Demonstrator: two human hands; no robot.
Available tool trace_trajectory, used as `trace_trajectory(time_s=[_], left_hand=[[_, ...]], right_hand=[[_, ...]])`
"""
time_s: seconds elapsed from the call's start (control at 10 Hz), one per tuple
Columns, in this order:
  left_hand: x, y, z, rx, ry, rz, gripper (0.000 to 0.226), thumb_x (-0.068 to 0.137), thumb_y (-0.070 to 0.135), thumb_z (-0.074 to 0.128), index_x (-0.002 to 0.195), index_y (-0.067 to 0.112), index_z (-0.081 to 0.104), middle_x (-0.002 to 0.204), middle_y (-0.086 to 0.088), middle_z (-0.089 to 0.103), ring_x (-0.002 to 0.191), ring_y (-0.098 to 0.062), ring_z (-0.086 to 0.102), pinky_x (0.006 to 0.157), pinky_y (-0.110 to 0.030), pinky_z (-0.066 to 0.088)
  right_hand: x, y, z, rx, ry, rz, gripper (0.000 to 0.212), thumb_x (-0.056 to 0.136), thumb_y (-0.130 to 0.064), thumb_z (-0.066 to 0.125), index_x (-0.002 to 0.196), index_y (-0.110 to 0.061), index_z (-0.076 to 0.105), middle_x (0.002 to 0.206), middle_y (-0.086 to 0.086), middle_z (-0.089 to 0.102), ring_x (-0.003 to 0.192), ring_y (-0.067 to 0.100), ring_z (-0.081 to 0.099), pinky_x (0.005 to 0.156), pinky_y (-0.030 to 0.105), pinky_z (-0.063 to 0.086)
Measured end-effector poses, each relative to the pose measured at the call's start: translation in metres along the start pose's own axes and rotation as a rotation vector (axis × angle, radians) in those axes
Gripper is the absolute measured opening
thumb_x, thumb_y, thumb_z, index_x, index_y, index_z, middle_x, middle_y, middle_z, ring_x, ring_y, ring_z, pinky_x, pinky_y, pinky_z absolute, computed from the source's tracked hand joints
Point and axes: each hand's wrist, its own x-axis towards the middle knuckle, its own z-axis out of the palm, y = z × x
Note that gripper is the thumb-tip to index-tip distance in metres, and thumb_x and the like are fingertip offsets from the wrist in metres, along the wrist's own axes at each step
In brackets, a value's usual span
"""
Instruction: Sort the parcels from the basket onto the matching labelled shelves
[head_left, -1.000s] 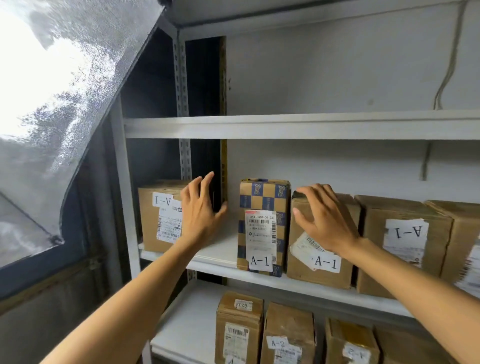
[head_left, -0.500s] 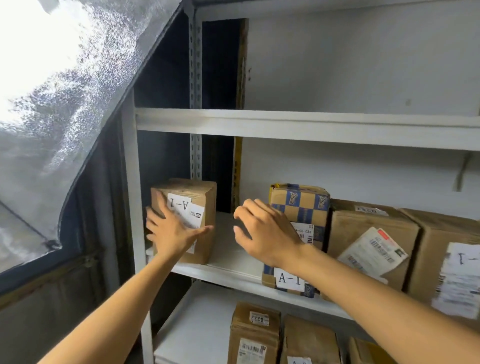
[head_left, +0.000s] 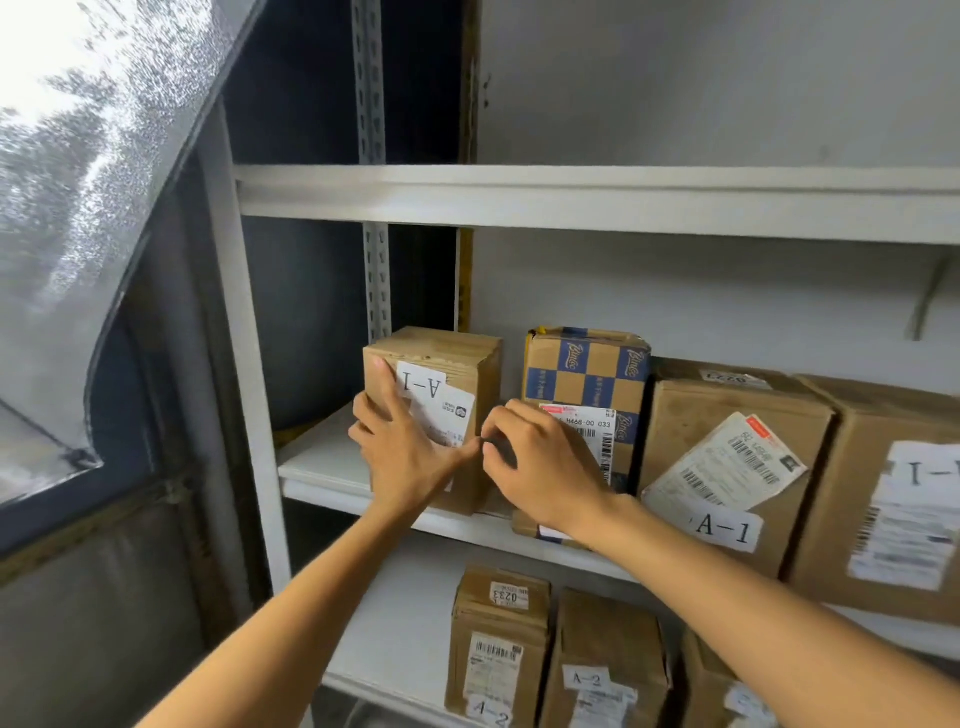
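A small brown parcel (head_left: 457, 358) with an upside-down A-1 label stands at the left end of the middle shelf (head_left: 322, 483). My left hand (head_left: 402, 457) lies on its front face, fingers straight up along the left edge. My right hand (head_left: 545, 467) curls its fingers round the parcel's right front edge, in the narrow gap to a blue-checked A-1 parcel (head_left: 587, 374). Right of that stand two bigger brown A-1 parcels (head_left: 691, 415). No basket is in view.
The shelf above (head_left: 571, 200) shows nothing on it. The lower shelf holds A-2 parcels (head_left: 498, 639). A white upright post (head_left: 234, 364) bounds the rack on the left, with a window and silver sheet (head_left: 78, 208) beyond it.
Both hands came to the small brown parcel. It slid right along the shelf, closing most of the gap to the checked parcel. The view shifted right.
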Motion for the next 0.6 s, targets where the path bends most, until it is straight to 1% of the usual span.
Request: trace_trajectory(time_s=[0.1, 0.2, 0.3, 0.4, 0.5, 0.6], left_hand=[[-0.015, 0.017, 0.008, -0.023, -0.037, 0.0, 0.135, 0.048, 0.081, 0.06, 0.149, 0.028, -0.014, 0.149, -0.012, 0.008, 0.127, -0.036, 0.023, 0.103, -0.049, 0.031], [-0.022, 0.027, 0.013, -0.021, -0.033, -0.006, 0.138, 0.05, 0.074, 0.07, 0.148, 0.029, -0.016, 0.152, -0.014, 0.005, 0.132, -0.039, 0.02, 0.106, -0.052, 0.029], [-0.024, 0.028, 0.011, 0.01, -0.059, -0.008, 0.139, 0.056, 0.061, 0.082, 0.15, 0.027, -0.015, 0.154, -0.016, 0.0, 0.139, -0.039, 0.012, 0.11, -0.052, 0.023], [-0.025, 0.025, 0.006, 0.021, -0.108, -0.008, 0.133, 0.061, 0.056, 0.082, 0.15, 0.027, -0.012, 0.155, -0.016, 0.001, 0.141, -0.037, 0.008, 0.113, -0.054, 0.02], [-0.037, 0.035, -0.005, 0.029, -0.117, -0.064, 0.115, 0.066, 0.051, 0.081, 0.149, 0.024, 0.006, 0.149, -0.017, 0.015, 0.136, -0.038, 0.018, 0.111, -0.053, 0.026], [-0.049, 0.057, -0.009, 0.067, -0.124, -0.053, 0.099, 0.07, 0.048, 0.078, 0.145, 0.018, 0.021, 0.142, -0.014, 0.025, 0.13, -0.035, 0.026, 0.108, -0.05, 0.033]], right_hand=[[-0.008, 0.003, -0.013, -0.023, -0.016, 0.012, 0.009, 0.091, -0.018, 0.056, 0.088, -0.011, 0.061, 0.09, 0.001, 0.061, 0.08, 0.013, 0.051, 0.059, 0.012, 0.028], [-0.016, 0.01, -0.031, -0.018, -0.038, 0.006, 0.012, 0.094, -0.016, 0.052, 0.091, -0.008, 0.06, 0.095, 0.002, 0.059, 0.082, 0.008, 0.042, 0.059, 0.004, 0.024], [-0.024, 0.018, -0.05, -0.038, -0.052, 0.021, 0.01, 0.094, -0.016, 0.05, 0.09, -0.01, 0.057, 0.098, 0.001, 0.059, 0.084, 0.008, 0.043, 0.065, 0.011, 0.026], [-0.03, 0.032, -0.064, -0.056, -0.065, 0.051, 0.006, 0.094, -0.015, 0.049, 0.09, -0.014, 0.054, 0.095, 0.001, 0.056, 0.085, 0.01, 0.043, 0.066, 0.017, 0.029], [-0.038, 0.041, -0.078, -0.021, -0.195, 0.126, 0.013, 0.094, -0.013, 0.049, 0.103, -0.006, 0.056, 0.105, 0.008, 0.054, 0.098, 0.018, 0.048, 0.078, 0.019, 0.035], [-0.047, 0.054, -0.099, 0.039, -0.25, 0.168, 0.025, 0.094, -0.01, 0.049, 0.117, 0.0, 0.053, 0.114, 0.011, 0.049, 0.107, 0.02, 0.043, 0.084, 0.022, 0.031]])
